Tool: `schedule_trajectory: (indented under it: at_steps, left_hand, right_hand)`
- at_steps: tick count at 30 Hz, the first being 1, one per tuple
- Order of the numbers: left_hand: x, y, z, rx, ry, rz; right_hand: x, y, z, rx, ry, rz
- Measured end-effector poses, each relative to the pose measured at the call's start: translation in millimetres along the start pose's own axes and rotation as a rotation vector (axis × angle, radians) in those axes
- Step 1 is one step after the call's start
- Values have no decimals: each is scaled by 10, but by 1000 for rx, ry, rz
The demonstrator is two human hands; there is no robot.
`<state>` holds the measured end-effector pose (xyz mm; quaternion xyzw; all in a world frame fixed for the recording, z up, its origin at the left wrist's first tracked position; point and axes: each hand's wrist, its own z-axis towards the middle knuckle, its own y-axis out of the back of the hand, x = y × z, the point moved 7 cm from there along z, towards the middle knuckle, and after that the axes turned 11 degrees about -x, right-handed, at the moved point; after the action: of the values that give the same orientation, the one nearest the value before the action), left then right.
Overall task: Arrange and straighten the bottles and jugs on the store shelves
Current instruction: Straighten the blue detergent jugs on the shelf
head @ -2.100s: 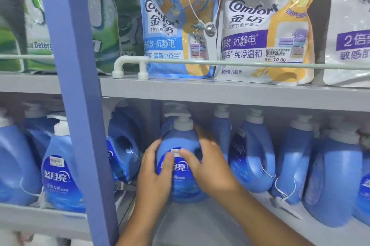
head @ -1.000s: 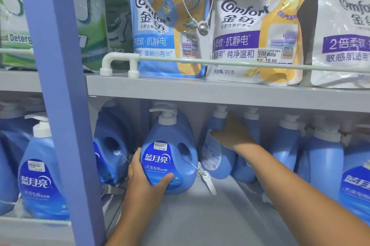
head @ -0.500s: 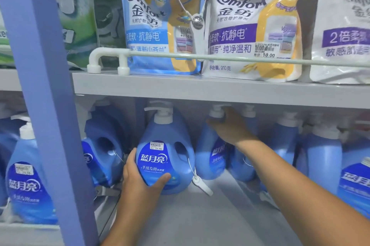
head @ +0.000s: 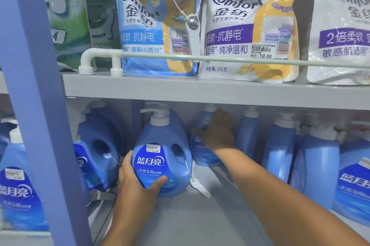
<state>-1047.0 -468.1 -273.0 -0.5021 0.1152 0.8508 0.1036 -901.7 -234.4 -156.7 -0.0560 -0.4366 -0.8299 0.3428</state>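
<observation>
Blue front jug [head: 160,157] is standing upright at the shelf [head: 190,219] front, label out; our left hand [head: 136,183] is cupping its lower left side. Further back and to the right, our right hand [head: 219,132] is wrapping a grip around the rear jug [head: 202,151], its long axis leaning slightly, needing squaring beside the first.

The pump jug [head: 162,157] stands on the lower shelf [head: 192,219] against the left hand's fingers [head: 160,180], thumb at its left side. Behind and right of them, the right hand's fingers [head: 218,125] lie on a rear jug [head: 202,153]. Refill pouches [head: 246,25] stand on the upper shelf [head: 200,90] above both.
</observation>
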Motion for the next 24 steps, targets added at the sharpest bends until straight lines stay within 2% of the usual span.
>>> schedule_trajectory:
  at_steps: [4,6,9,10,13,15,19,24]
  left_hand:
    - [-33,10,-11,-15,-21,28]
    - [-28,14,-11,-11,-30,30]
    - [-37,10,-2,-2,-36,20]
    - [-37,11,-4,-4,-29,26]
    - [-56,5,-17,1,1,33]
    - [-96,19,-21,6,-3,23]
    - [-105,32,-45,13,-12,24]
    - [-86,26,-42,-2,8,28]
  right_hand:
    - [116,79,-78,18,56,-130]
    - [60,236,-90,47,22,-27]
    - [-384,683,-33,-186,-23,-16]
    - [-539,760,-40,-185,-67,-63]
    - [-741,793,4,-112,-223,-63]
    - [-669,670,34,-45,-256,-32]
    - [-847,523,45,5,-372,157]
    - [-823,573,-79,116,-301,-16]
